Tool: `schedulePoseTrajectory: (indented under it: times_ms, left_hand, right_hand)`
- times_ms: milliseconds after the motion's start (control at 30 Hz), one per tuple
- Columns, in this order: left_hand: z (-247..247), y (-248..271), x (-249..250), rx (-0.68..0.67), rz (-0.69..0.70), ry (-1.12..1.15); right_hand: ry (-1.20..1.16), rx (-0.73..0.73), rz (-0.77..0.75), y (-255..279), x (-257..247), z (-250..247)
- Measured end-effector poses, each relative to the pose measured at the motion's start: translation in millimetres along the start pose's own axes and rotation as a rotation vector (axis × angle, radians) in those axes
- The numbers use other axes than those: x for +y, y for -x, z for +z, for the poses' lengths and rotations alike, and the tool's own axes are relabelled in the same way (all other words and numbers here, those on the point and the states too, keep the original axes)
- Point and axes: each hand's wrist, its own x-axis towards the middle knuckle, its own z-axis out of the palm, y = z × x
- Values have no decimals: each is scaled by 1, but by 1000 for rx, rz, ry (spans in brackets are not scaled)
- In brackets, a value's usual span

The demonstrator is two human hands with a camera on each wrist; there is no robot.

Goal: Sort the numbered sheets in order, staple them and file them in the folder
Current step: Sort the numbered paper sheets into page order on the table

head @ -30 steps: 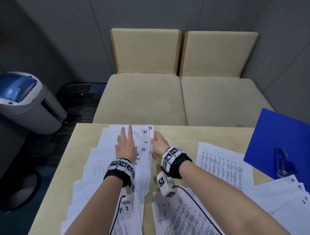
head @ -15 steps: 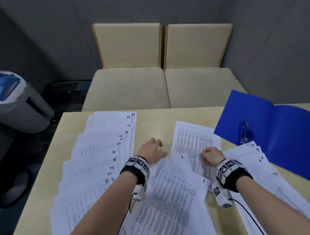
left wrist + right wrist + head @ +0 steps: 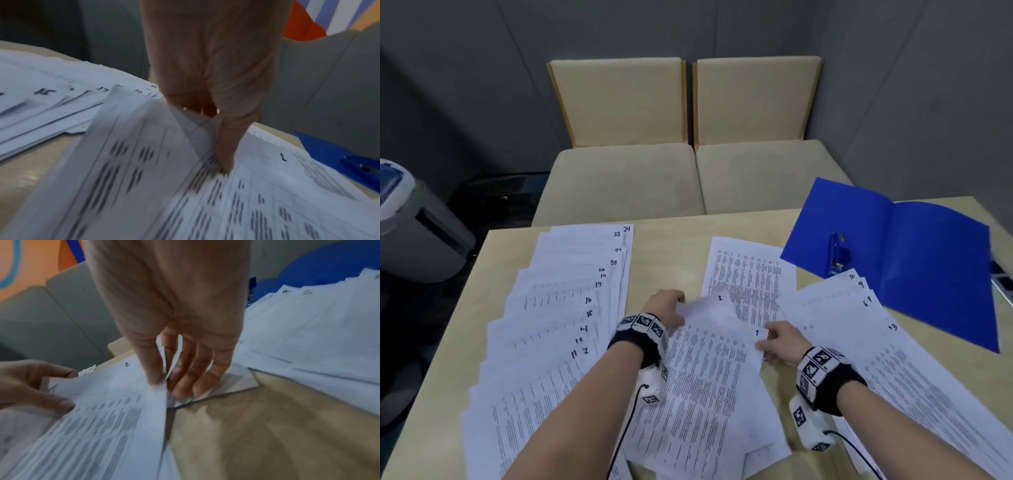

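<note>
Sheets 1 (image 3: 722, 370) and 2 (image 3: 717, 301) lie overlapped in the middle of the table, partly lifted. My left hand (image 3: 677, 310) pinches their top left corner, thumb (image 3: 224, 159) on top. My right hand (image 3: 765, 342) pinches sheet 1's top right corner (image 3: 158, 389), thumb above and fingers beneath. A fan of sheets marked 11 to 24 (image 3: 558, 308) lies on the left. Another pile showing 10, 9 and 6 (image 3: 859, 315) lies on the right. An open blue folder (image 3: 928, 267) at far right carries a blue stapler (image 3: 839, 255).
One printed sheet (image 3: 750, 274) lies flat beyond my hands. The wooden table (image 3: 671, 253) ends just past the papers, with two beige chairs (image 3: 688, 178) behind it. A grey machine (image 3: 417, 233) stands on the floor to the left.
Both hands left the fan of sheets on the left and moved to the middle. They now pinch the corners of sheets 1 and 2, which were lying flat.
</note>
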Motion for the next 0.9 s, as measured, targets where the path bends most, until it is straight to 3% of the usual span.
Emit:
schedulePoseTrajectory:
  times_ms: [167,333,467,600,733,900]
  left_hand:
    - [-8,9,5,192,42,149]
    - [-15,15,-8,52,-8,160]
    - [-20,18,-27,-26,-98,106]
    - [-25,22,-34,35,-10,286]
    - [-28,23,-29,-25,44,429]
    - [-35,24,-26,-51,4,563]
  right_hand:
    - [-70,233,9,-12,-7,-5]
    - [-154,333,12,-17,-4,-10]
    - [-99,278,-8,-6,-2,-23]
    - [-117,234,-60,1,-7,-16]
    - [-298,230,-117,3,-21,-8]
    - [-491,263,-122,4,-23,-12]
